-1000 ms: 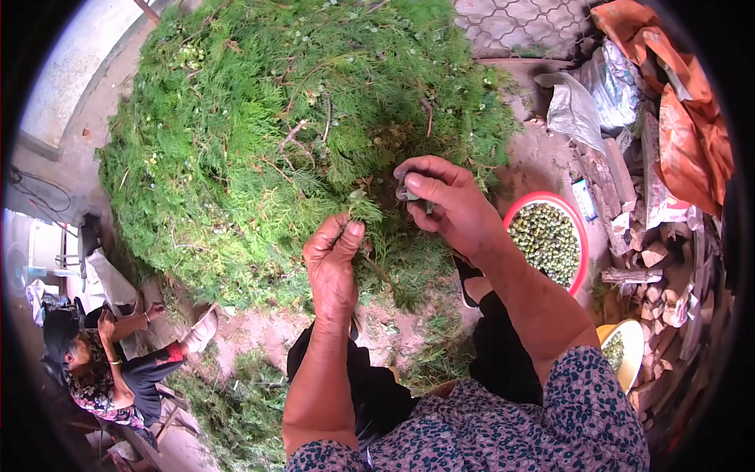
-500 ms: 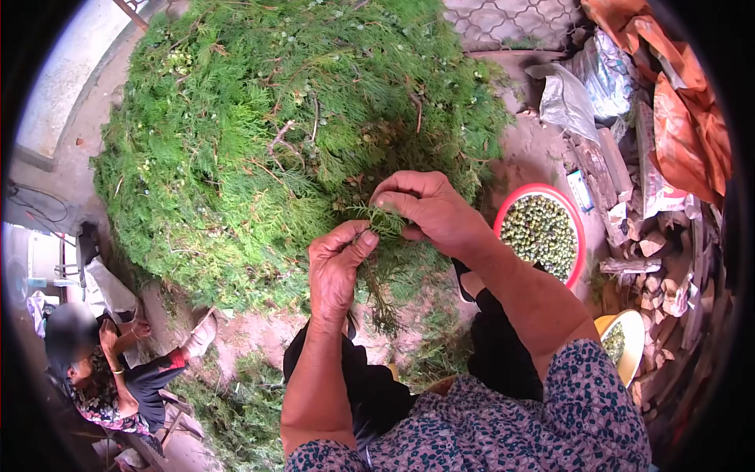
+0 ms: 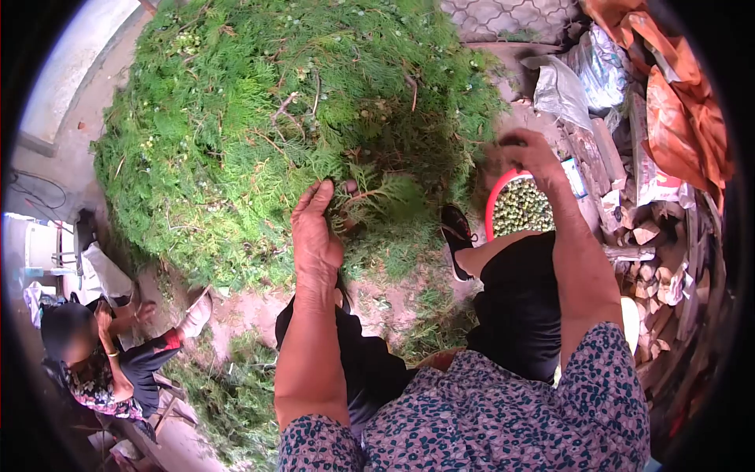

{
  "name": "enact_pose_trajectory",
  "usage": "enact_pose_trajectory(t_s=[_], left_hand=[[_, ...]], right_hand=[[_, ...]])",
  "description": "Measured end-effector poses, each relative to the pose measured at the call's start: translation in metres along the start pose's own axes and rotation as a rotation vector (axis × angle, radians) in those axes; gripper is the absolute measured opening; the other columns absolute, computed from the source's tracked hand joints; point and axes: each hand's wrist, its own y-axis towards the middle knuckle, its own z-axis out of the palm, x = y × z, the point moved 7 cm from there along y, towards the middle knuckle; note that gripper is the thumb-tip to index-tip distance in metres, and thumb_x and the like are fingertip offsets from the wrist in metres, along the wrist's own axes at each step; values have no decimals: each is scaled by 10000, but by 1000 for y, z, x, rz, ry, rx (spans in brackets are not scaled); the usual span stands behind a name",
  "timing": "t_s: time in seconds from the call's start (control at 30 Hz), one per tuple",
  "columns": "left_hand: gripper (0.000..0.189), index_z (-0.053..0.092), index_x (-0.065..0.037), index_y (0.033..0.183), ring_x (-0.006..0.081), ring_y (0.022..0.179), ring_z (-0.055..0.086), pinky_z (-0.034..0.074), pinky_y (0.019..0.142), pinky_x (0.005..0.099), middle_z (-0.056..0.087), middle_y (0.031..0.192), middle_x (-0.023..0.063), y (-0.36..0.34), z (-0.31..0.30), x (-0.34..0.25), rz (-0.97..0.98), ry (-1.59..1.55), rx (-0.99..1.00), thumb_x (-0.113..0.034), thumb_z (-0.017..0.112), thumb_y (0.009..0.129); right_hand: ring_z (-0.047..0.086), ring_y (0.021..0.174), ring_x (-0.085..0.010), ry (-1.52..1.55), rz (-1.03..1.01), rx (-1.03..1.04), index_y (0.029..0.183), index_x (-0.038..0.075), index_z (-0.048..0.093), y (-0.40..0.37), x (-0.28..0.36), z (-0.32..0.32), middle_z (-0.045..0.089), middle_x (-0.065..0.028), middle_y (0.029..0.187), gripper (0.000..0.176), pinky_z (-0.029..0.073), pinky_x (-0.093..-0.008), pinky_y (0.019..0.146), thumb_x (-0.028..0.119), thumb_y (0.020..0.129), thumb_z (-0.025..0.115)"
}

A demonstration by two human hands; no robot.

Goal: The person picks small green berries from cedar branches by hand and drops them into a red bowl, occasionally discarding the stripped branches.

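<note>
My left hand (image 3: 316,224) is closed, thumb against fingers, on a green cypress sprig (image 3: 381,194) that points to the right. Behind the sprig rises the large heap of cut cypress branches (image 3: 228,134). My right hand (image 3: 525,155) is over the upper edge of a red-rimmed basin (image 3: 490,214). Motion smears its fingers, so whether they hold anything cannot be made out. Small round green cones (image 3: 522,209) fill the basin, which my right forearm partly covers.
Split firewood (image 3: 649,275), plastic sacks (image 3: 602,71) and an orange tarp (image 3: 684,118) line the right side. At the lower left sits another person (image 3: 102,354). Loose cypress cuttings (image 3: 232,405) lie on the floor near them. My shoe (image 3: 456,236) stands left of the basin.
My right hand has left the sprig and swung right to the basin. My left hand still grips the sprig, now slightly higher and further left.
</note>
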Motion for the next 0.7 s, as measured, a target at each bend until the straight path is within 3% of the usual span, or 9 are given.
enact_pose_trajectory(t_s=[0.13,0.2,0.33,0.43,0.47,0.53,0.6,0.67,0.7], left_hand=[[311,507,-95,1102,170,766,576,411,587,340,625,921,40,4,-16,6,-3,-57,-67,-213,611,834],[289,495,-110,1104,186,815,579,422,628,372,622,939,55,4,-24,4,7,-95,7,-208,582,846],[279,517,-34,1086,206,890,571,484,790,383,629,989,93,-24,-50,-37,175,-146,-116,-194,556,861],[271,511,-41,1096,218,911,566,466,815,397,623,993,100,-48,-103,-62,279,-233,-230,-180,541,865],[256,509,-46,1091,220,906,565,451,833,401,621,991,103,-65,-125,-71,322,-240,-303,-173,528,870],[201,533,-46,1054,214,896,555,449,827,380,614,992,104,-81,-192,-74,384,-285,-369,-143,498,882],[176,545,-30,1007,220,851,560,474,775,355,601,965,121,-113,-246,-64,425,-297,-434,-144,478,891],[199,540,-12,1017,237,848,571,488,727,375,598,949,123,-146,-298,-36,377,-285,-616,-138,486,874],[217,533,-5,1037,243,848,576,495,700,381,599,945,130,-162,-324,-19,357,-291,-660,-136,486,870]], right_hand=[[568,648,-143,-243,200,-111,928,-9,631,-26,-90,-56,612,-84,788,249,468,-273,495,73,706,552],[578,679,-145,-141,233,-221,914,-12,638,-54,-114,-75,611,-81,770,242,491,-277,525,98,713,561],[596,682,-182,-310,266,-326,958,-9,647,-73,-192,-124,635,-112,820,290,504,-304,563,92,733,494],[623,704,-210,-487,72,-483,945,29,670,-90,-206,-155,656,-153,849,399,503,-293,609,-10,667,386],[629,730,-207,-666,62,-552,934,31,673,-99,-206,-164,665,-129,851,342,500,-302,646,15,696,428],[633,772,-230,-576,138,-558,922,25,673,-105,-212,-172,668,-123,864,271,490,-321,719,80,726,495],[633,834,-269,-548,120,-626,893,72,688,-112,-210,-179,657,-159,861,241,473,-344,766,134,704,552],[615,860,-314,-759,55,-578,933,73,679,-103,-216,-182,647,-182,891,291,462,-365,803,115,739,466],[606,884,-321,-813,9,-571,949,74,675,-92,-247,-197,641,-192,913,318,453,-367,824,99,739,437]])
